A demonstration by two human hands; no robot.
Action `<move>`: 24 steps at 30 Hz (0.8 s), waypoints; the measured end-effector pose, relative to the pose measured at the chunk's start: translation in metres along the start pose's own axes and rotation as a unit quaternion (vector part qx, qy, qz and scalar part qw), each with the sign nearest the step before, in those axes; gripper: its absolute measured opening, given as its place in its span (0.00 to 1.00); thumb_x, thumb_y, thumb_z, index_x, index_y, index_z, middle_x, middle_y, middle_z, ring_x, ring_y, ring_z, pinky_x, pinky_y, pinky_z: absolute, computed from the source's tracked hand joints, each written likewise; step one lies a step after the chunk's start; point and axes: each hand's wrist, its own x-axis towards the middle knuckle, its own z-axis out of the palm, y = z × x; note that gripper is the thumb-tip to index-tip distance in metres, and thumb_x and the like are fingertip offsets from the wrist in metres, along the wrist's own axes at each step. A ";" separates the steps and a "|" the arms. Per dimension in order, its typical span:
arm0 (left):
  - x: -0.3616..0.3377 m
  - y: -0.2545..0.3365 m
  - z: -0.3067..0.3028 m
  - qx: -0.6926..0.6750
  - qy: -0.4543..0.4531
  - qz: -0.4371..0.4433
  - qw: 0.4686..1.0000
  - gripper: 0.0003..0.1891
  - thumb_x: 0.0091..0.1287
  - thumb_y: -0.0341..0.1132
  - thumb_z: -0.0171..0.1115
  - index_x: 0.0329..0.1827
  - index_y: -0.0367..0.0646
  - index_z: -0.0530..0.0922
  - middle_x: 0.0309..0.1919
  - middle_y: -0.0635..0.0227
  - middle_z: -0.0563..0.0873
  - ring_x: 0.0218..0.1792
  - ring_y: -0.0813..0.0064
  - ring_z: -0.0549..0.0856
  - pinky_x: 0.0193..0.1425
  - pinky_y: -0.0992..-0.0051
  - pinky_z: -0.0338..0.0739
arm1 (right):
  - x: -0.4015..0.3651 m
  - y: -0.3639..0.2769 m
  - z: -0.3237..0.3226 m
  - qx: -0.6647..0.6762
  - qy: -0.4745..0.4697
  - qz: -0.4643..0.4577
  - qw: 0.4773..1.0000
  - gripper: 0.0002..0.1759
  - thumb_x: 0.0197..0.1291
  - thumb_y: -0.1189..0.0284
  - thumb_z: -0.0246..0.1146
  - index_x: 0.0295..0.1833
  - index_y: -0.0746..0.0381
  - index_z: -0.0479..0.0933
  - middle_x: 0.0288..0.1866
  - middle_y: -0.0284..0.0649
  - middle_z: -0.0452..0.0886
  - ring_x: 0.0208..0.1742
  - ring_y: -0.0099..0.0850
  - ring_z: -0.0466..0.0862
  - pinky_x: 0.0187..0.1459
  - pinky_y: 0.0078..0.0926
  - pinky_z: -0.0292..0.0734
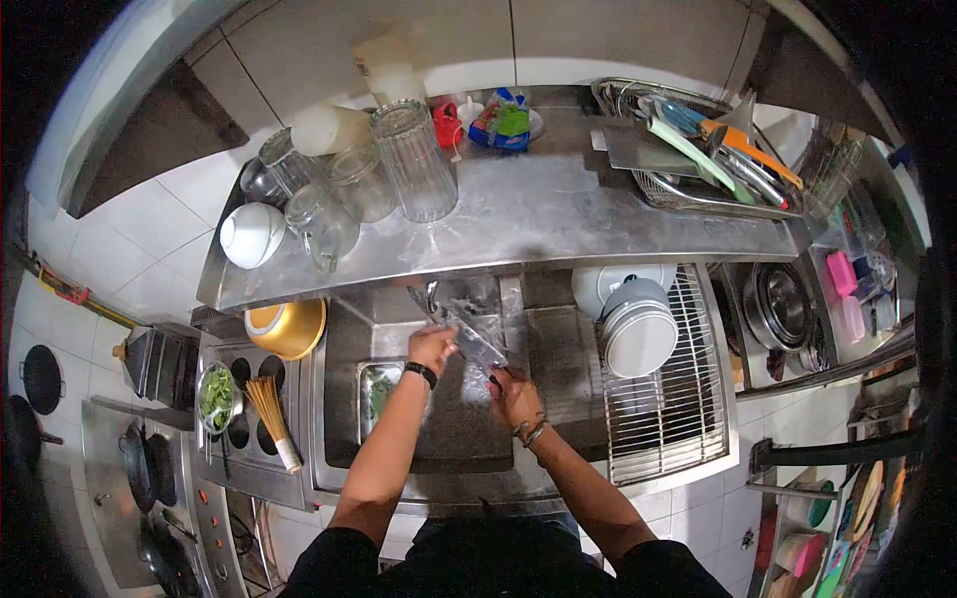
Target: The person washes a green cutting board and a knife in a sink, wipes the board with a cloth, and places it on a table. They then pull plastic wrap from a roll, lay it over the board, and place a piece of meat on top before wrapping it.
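Note:
Over the sink basin [449, 444], a knife [480, 344] with a broad shiny blade slants from upper left to lower right. My right hand [515, 397] is closed round its dark handle at the lower end. Against the blade's left side, the curled fingers of my left hand [432, 349] press on the metal; whether they also hold something small is hidden. A metal tap [427, 296] stands just beyond my left hand. Wet, glistening metal shows behind the blade. A steel container [379, 394] with green bits in it sits in the basin, left of my left forearm.
A steel shelf [558, 234] spans above the sink, bearing glass jars [414, 164], a white bowl [252, 236] and a wire basket [718, 204] of utensils. White containers [639, 334] stand on the rack [668, 429] at right. At left are a golden bowl [287, 329], sticks [267, 414] and greens [215, 397].

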 end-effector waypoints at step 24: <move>-0.021 -0.007 0.002 0.069 -0.059 0.007 0.996 0.15 0.53 0.20 0.73 0.23 0.44 0.71 0.20 0.68 0.79 0.16 0.78 0.74 0.17 0.76 0.66 | -0.001 -0.017 0.002 -0.005 0.005 0.023 1.000 0.17 0.67 0.66 0.56 0.57 0.62 0.77 0.45 0.49 0.84 0.49 0.48 0.81 0.55 0.45 0.73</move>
